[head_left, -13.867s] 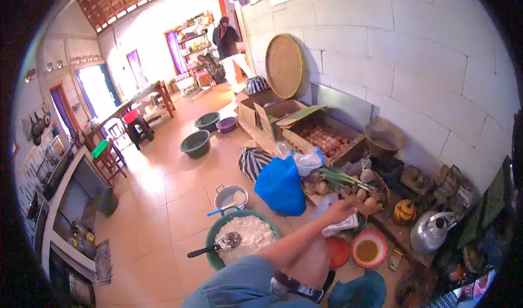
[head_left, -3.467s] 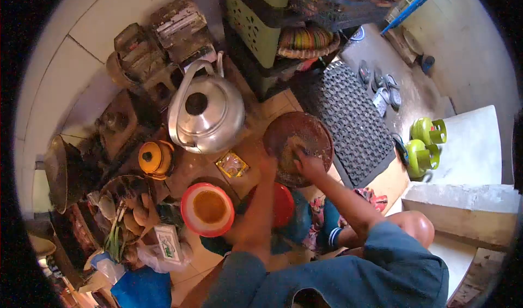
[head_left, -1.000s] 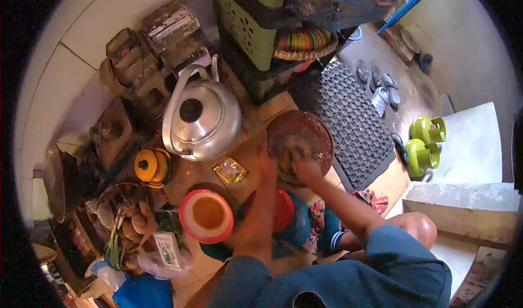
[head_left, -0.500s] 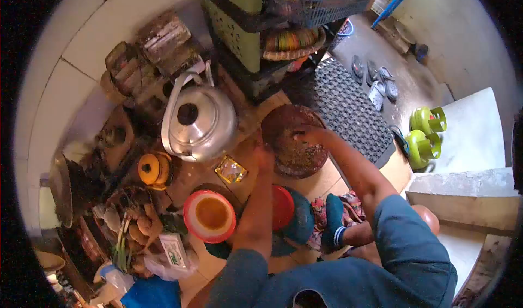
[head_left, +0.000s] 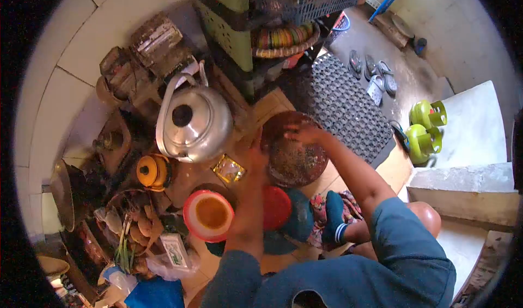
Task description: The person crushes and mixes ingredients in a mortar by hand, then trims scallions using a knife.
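A wide, round, dark brown mortar (head_left: 297, 163) stands on the tiled floor, with greenish-brown bits smeared over its inside. Over its upper part is my right hand (head_left: 306, 134), fingers spread and nothing seen in them. My left hand (head_left: 257, 154) is at the mortar's left rim; its fingers are blurred, so their grip is unclear. Left of that forearm sits a red-rimmed bowl (head_left: 187, 219) holding orange-brown liquid. A small yellow packet (head_left: 229, 169) lies between the bowl and the kettle. Partly behind the left forearm is a red container (head_left: 277, 207).
A large metal kettle (head_left: 197, 124) stands at left, near a small orange lidded pot (head_left: 152, 171). Vegetables (head_left: 143, 226) lie at lower left. A crate rack (head_left: 223, 41) rises behind. To the right are a dark mat (head_left: 351, 109) and green gas cylinders (head_left: 424, 144).
My right hand has shifted slightly left within the mortar, and its fingers have spread from a bunched shape. My left hand has moved slightly left; the view has shifted a little.
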`<state>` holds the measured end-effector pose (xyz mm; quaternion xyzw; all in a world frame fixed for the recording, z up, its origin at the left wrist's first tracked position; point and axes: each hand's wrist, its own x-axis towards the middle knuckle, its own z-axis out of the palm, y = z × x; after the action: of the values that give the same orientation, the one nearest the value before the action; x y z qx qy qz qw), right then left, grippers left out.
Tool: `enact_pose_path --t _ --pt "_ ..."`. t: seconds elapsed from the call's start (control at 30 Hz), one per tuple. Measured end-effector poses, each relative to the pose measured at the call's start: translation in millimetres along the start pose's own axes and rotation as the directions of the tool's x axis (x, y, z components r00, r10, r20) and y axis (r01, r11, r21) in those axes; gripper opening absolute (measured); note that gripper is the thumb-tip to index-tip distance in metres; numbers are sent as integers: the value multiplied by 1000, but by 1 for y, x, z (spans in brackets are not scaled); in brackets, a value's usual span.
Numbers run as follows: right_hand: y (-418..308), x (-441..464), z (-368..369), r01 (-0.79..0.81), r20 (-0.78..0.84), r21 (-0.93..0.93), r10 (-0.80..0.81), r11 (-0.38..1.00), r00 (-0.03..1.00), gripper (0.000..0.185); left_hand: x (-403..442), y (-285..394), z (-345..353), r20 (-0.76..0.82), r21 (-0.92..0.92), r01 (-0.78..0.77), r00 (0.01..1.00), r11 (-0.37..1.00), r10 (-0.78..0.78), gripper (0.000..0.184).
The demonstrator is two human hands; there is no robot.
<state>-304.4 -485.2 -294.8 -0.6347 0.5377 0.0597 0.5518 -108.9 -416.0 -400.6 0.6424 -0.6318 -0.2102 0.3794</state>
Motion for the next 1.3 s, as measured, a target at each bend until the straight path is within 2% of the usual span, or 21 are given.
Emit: enact_pose_path --t 0.07,0.17,0.23,0.3,0.33,0.37,0.43,0.47,0.57,0.63,0.7,0.77,0.87,0.93,1.0,1.07,1.1,1.13,1.2,1.23,1.3 --pt "12 -3 53 57 -261 -333 -150 941 954 48 -5 4 -1 70 -40 97 993 994 -94 69" --pt "29 -22 138 -87 -533 -704 -443 705 721 47 4 24 -15 204 27 284 937 958 -284 68" --pt "28 -28 136 -105 -543 -715 -454 692 707 46 3 23 -13 58 151 86 994 985 -96 67" --pt "24 -13 95 -57 -382 -510 -167 858 909 47 5 22 -15 42 152 45 998 987 -52 66" --pt "30 -3 68 8 -223 -351 -92 937 970 47 4 20 -11 82 74 125 988 989 -131 66" --pt "44 10 49 109 -122 -225 -139 968 983 47 4 21 -9 124 -1 206 971 978 -205 66" --pt "67 10 52 347 -175 -414 -447 842 877 48 13 40 -19 171 -76 321 937 944 -305 66" --pt "73 -4 76 328 -231 -560 -524 760 820 48 8 45 -26 210 -102 396 905 913 -370 65" --pt "61 -39 129 -17 -393 -490 -204 871 897 48 5 49 -29 -90 127 12 996 992 -1 65" --pt "45 -38 130 -158 -398 -477 -53 865 916 49 1 40 -24 -28 -41 84 996 996 -85 65" --pt "18 -16 82 -188 -365 -418 25 889 931 50 9 29 -19 18 -68 124 992 990 -123 65" --pt "41 18 32 -49 -229 -271 -15 961 973 50 2 27 -12 50 21 174 983 985 -175 66" --pt "60 18 61 116 -404 -505 -353 855 844 51 7 44 -27 228 119 360 897 925 -378 65" --pt "66 -12 112 7 -442 -649 -385 760 810 52 10 55 -34 226 88 349 905 933 -360 64" --pt "48 -38 135 -193 -414 -660 -137 726 900 52 12 46 -29 155 25 253 955 967 -254 62" --pt "40 -26 118 -204 -395 -514 -18 833 918 52 6 19 -8 12 -45 48 999 998 -47 61" --pt "32 -12 97 -211 -392 -429 29 878 920 52 10 10 -2 50 -17 86 995 996 -85 61" --pt "39 8 71 -32 -264 -508 -120 861 957 53 11 2 5 89 10 128 988 992 -128 62" --pt "60 20 52 195 -85 -364 -241 911 967 53 -20 -4 14 125 50 184 974 982 -189 63" --pt "56 30 33 245 -87 -173 -262 954 961 52 -11 -7 17 86 59 153 984 986 -158 63" --pt "52 39 41 296 -249 -155 -327 943 912 52 -1 0 14 57 82 140 988 987 -145 64"
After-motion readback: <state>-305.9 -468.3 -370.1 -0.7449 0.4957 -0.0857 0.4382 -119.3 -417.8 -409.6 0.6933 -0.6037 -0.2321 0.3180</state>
